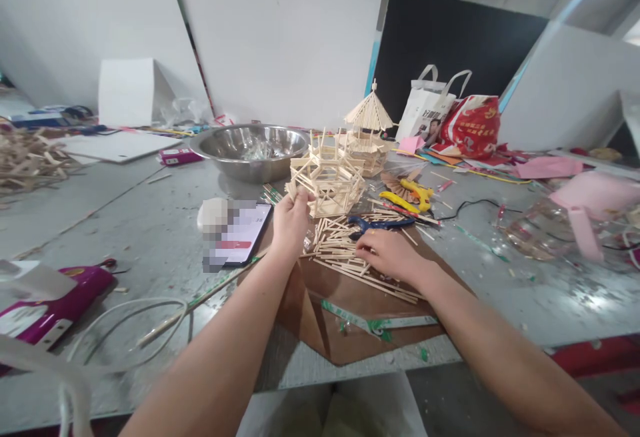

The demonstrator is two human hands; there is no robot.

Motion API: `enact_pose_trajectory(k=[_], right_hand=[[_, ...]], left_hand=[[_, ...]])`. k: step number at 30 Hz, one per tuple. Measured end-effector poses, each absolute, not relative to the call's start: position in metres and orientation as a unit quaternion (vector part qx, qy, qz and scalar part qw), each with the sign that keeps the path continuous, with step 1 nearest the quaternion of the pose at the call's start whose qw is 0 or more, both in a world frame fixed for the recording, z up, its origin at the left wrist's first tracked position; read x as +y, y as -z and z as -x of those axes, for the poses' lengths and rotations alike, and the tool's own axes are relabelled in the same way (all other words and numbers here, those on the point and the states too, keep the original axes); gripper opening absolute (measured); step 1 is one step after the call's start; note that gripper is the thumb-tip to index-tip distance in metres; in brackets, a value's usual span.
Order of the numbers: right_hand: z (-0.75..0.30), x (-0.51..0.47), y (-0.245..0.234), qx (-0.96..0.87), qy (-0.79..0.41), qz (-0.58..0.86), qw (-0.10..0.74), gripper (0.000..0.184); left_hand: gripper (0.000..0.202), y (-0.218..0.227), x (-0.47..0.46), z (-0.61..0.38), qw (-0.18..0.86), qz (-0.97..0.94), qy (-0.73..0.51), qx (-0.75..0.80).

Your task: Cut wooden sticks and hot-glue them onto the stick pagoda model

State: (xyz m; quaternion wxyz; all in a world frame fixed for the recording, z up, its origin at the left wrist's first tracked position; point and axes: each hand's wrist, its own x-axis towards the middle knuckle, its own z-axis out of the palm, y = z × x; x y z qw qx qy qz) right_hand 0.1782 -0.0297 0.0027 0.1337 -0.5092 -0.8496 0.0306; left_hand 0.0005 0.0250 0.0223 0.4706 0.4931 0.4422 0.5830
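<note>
Standing at the centre of a grey desk [150, 223], an open-topped lattice model of pale wooden sticks [327, 180] is steadied by a person's left hand [295, 213], its thumb and fingers pinched narrowly on the near left edge of the frame. The right hand [387, 252] rests low over a scatter of loose sticks [337, 247] just in front of the model, fingers curled; whether they grip a stick cannot be told. Touching or just beyond those fingers lie blue-handled pliers [383, 223]. Beneath the sticks spreads a brown sheet [345, 290], with green-and-white wrapper strips [355, 317] across its near part. Just behind the model rises a second stick structure [369, 120], topped by a pointed roof. To its right sits a yellow tool [417, 198]; to the left, a steel bowl [245, 171] holds crumpled clear plastic. A phone [245, 233] lies flat near the left forearm, partly blurred. Farther out, a clear jug with a pink lid [595, 203] occupies the right side, a magenta device [85, 290] the left. A white carrier bag [423, 113] and a red bag [473, 127] stand at the back, before a black panel [450, 43].
</note>
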Motion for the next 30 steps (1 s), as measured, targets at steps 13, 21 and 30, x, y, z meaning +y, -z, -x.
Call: enact_pose_trajectory(k=[13,21,30], right_hand=[[-0.134,-0.044,-0.016,-0.864,0.014,0.5,-0.055,0.019],[-0.179,-0.027,-0.02,-0.79,-0.183,0.525,0.259,0.004],[-0.195,-0.01,-0.009,-0.474,-0.311,0.377,0.732,0.014]], left_hand=[[0.033,-0.023,0.019,-0.009,0.536,-0.508,-0.527,0.419],[0.032,-0.017,0.022,-0.008,0.535,-0.469,-0.566,0.417],[0.035,0.007,0.001,-0.034,0.708,-0.544,-0.314,0.323]])
